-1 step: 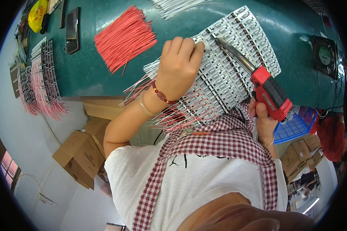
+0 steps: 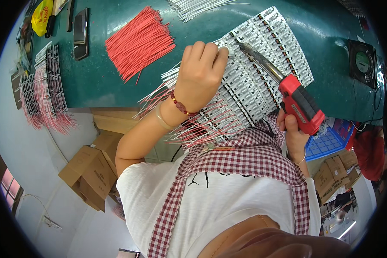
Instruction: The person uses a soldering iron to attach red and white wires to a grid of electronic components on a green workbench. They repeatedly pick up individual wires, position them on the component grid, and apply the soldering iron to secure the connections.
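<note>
My right hand (image 2: 294,131) grips a red and black soldering gun (image 2: 303,105) by its handle. Its metal tip points up and left, at the circuit boards (image 2: 256,71), near the fingertips of my other hand. My left hand (image 2: 201,71) is closed over the boards' upper left edge, and a bundle of white wires (image 2: 171,75) sticks out from it to the left. Its fingertips are mostly hidden behind the knuckles. Red and white wires (image 2: 206,124) hang off the lower left part of the boards, which lean over the table edge towards my checked apron.
On the green table (image 2: 103,92) lie a pile of red wires (image 2: 138,43), white wires (image 2: 195,7) and a phone (image 2: 80,34). Wired boards (image 2: 47,86) overhang at left; a black round device (image 2: 362,62) sits right. Below are cardboard boxes (image 2: 88,174) and a blue basket (image 2: 327,144).
Both hands keep nearly the same pose. The soldering gun and the left hand's fingers have shifted only very slightly.
</note>
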Demonstrator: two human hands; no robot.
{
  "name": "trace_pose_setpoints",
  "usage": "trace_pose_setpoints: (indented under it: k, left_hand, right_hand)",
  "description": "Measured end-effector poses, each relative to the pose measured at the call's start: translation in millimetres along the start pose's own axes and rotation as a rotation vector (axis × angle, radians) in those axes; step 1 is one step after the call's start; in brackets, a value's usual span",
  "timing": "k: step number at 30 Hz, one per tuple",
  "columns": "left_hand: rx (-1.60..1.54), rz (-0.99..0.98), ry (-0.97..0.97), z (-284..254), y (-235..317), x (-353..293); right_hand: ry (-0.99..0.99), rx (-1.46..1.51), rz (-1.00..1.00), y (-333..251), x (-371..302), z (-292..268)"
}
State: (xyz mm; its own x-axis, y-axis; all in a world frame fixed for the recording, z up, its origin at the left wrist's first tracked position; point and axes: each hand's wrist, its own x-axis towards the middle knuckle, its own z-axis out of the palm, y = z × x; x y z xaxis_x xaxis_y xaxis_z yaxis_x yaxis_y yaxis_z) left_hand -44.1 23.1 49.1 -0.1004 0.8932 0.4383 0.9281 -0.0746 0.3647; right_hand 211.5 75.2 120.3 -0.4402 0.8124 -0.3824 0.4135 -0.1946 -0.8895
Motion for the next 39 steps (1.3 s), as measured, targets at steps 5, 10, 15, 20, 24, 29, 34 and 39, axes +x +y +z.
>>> trace_pose_setpoints:
  k: [5,10,15,20,24,29,34,39]
  left_hand:
    - [-0.033,-0.002,-0.027,0.1,2.6,0.8]
    - [-0.021,-0.008,-0.039,1.1,2.3,-0.7]
    - [-0.036,-0.009,-0.035,0.6,0.8,-0.2]
    - [-0.015,-0.011,-0.049,1.0,4.2,0.3]
    - [0.017,-0.006,-0.052,1.7,3.4,1.1]
    - [0.006,0.004,-0.035,-5.3,4.9,0.7]
    - [-0.089,-0.013,-0.071,-1.4,10.3,-4.6]
    - [-0.078,-0.026,-0.077,1.9,13.7,-4.8]
  right_hand:
    - [-0.038,0.066,0.071,2.0,-3.6,-4.1]
    - [-0.018,-0.115,-0.047,20.2,-5.7,-8.1]
    - [-0.025,-0.125,-0.056,25.0,-7.6,-9.7]
    - [-0.067,0.088,-0.002,10.5,-9.0,-9.4]
    - [0.03,-0.052,-0.069,9.6,-7.5,0.3]
    - [0.052,-0.045,-0.079,9.3,-9.4,1.9]
    - [0.011,-0.031,-0.036,12.5,-11.6,-0.6]
    - [-0.094,-0.078,0.0,27.4,-18.4,-19.8]
